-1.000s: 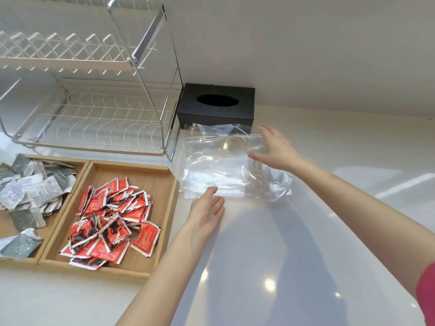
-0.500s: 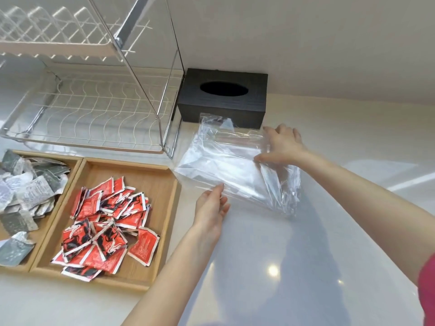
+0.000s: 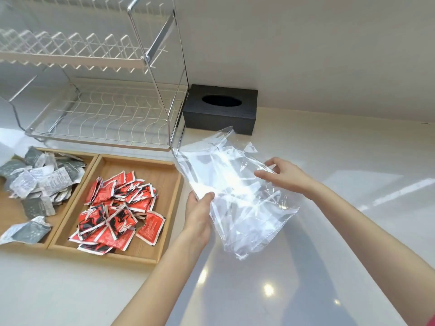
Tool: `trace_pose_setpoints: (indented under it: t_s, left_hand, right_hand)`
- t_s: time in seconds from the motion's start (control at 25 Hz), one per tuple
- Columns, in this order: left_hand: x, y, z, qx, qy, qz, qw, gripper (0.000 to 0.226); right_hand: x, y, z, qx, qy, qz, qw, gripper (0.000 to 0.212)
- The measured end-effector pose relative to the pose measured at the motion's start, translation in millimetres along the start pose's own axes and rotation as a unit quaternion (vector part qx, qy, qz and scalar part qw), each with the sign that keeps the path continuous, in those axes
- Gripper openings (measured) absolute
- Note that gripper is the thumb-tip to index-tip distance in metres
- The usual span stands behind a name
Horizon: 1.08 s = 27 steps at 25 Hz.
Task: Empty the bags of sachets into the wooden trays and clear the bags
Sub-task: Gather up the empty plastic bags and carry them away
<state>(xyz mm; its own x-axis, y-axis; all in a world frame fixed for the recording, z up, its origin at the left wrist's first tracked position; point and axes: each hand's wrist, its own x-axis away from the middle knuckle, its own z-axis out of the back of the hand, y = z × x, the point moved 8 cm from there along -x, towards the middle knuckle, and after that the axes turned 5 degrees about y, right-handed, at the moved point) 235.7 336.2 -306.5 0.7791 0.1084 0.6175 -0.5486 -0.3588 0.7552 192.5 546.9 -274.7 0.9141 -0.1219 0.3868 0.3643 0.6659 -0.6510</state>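
**Now the bags are slipping risks**

Both hands are lifting the clear bags (image 3: pixel 237 196) just above the table (image 3: pixel 259 290), right of the trays (image 3: pixel 146 254). The left hand (image 3: pixel 199 217) is pinching the near edge in a closed grip; the right hand (image 3: pixel 286 176) is pinching the far side. Slick film is likely sliding free, or sagging onto the red sachets (image 3: pixel 117 208).

Head camera – looks forward-down, close over counter (image 3: pixel 329 267) – single view.
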Motion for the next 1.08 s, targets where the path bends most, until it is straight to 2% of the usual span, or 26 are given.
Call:
trace_pose_setpoints:
  t_s: [0.12,0.2,0.48,0.64,0.92,1.08]
  left_hand:
    - [22.7,8.6,18.3,-0.034,-0.032,-0.044,0.998,0.02]
    - [38.5,12.1,29.6,-0.037,-0.047,-0.061,0.996,0.025]
    - [73.6,9.3,84.2,-0.029,-0.054,-0.046,0.997,0.02]
    - [88.5,12.8,127.3,-0.048,-0.072,-0.071,0.994,0.012]
    - [109.2,17.7,223.0,-0.054,-0.054,-0.063,0.995,0.013]
    - [119.6,20.0,289.1,-0.071,-0.065,-0.061,0.993,0.009]
  right_hand:
    - [40.9,1.3,-12.7,-0.127,-0.034,-0.034,0.991,0.044]
    - [63.9,-0.6,-23.6,-0.187,-0.061,-0.037,0.98,0.042]
    - [117.4,-11.2,-71.8,-0.257,-0.076,-0.01,0.963,0.033]
    - [141.0,-30.2,-109.6,-0.279,-0.083,-0.006,0.957,0.027]
    - [192.0,-68.3,-187.0,-0.3,-0.082,-0.009,0.951,0.033]
    - [234.9,-88.5,-241.6,-0.314,-0.054,-0.017,0.948,0.039]
